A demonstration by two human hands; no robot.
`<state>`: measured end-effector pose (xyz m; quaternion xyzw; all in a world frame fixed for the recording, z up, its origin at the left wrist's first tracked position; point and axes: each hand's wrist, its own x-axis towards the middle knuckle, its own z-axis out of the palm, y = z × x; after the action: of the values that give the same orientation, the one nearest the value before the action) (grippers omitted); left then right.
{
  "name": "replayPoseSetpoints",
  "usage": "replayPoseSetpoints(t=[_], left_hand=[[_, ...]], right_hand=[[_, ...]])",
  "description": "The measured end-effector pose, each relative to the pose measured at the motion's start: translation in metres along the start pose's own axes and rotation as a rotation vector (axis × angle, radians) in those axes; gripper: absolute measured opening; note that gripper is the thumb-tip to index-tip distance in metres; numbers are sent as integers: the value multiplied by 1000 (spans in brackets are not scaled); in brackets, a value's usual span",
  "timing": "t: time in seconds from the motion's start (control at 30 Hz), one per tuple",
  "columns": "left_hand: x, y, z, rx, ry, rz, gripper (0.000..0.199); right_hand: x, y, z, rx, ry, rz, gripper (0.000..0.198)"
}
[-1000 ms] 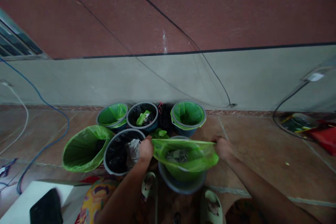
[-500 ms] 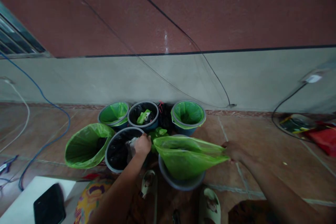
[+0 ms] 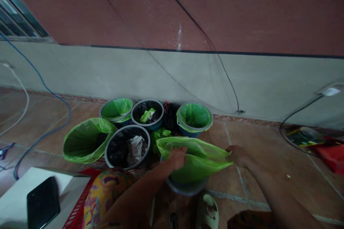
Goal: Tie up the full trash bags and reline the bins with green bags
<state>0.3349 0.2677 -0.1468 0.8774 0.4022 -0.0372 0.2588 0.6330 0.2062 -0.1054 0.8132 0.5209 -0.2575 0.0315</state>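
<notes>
A light green bin liner (image 3: 199,166) stands in a grey bucket (image 3: 188,189) in front of me, its mouth pulled wide toward the right. My right hand (image 3: 238,155) pinches the liner's right corner. At the left part of the mouth is my left hand (image 3: 177,157), fingers stretched out over the liner's near edge, with nothing visible in them. Left of it stands a bin lined with black plastic (image 3: 118,150), where crumpled whitish paper (image 3: 138,148) lies. A loose green bag (image 3: 160,136) rests between the bins.
More lined bins stand by the wall: a green-lined one (image 3: 118,109), a black-lined one (image 3: 147,112) and another green-lined one (image 3: 195,116). An open green bag (image 3: 88,143) leans at left. A phone (image 3: 43,202) lies on a white surface; a blue cable (image 3: 53,132) crosses the floor.
My left hand has left the crumpled paper in the black-lined bin and moved right to the green liner's mouth. My right hand keeps its hold on the corner. The view has shifted slightly.
</notes>
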Motion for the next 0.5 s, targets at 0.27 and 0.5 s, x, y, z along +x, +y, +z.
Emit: replayPoseSetpoints(t=[0.27,0.5], left_hand=[[-6,11,4,-181,59,-18,16],[-28,15,-10,-96,18,-9,21]], right_hand=[[26,-13,4,101,81,-48,53],[36,-117,41,-3,47,-382,56]])
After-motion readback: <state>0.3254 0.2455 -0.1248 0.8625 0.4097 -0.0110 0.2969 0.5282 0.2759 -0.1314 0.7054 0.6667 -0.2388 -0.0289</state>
